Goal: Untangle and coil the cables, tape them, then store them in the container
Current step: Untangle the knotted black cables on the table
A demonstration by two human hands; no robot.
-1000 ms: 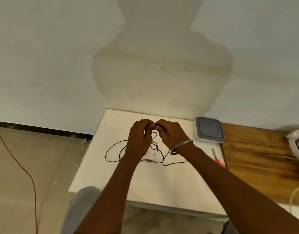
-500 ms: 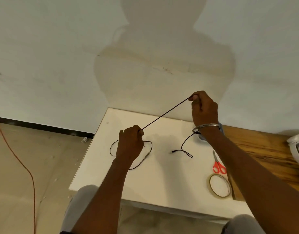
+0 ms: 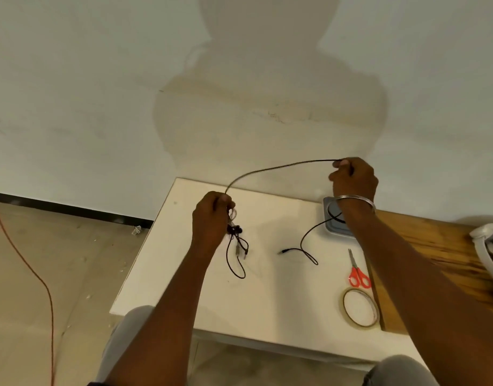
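Note:
A thin black cable (image 3: 270, 169) arcs slack between my two hands above the white table (image 3: 267, 296). My left hand (image 3: 211, 215) pinches it over the table's left part, and a small bunch of loops with earbuds (image 3: 237, 246) hangs below that hand. My right hand (image 3: 354, 179) holds the cable up at the right, near the wall. From there the free end drops to the table, and its jack plug (image 3: 281, 252) lies in the middle. A grey-lidded container (image 3: 334, 221) sits at the back right, partly behind my right wrist.
Red-handled scissors (image 3: 358, 271) and a roll of clear tape (image 3: 360, 307) lie at the table's right edge. A wooden surface (image 3: 434, 254) adjoins on the right, with a white object (image 3: 487, 246) on it. An orange cord (image 3: 33, 268) runs across the floor at left.
My hands first parted, the right one rising with the cable taut. Now the cable hangs slack, and loops with earbuds have lifted off the table under my left hand.

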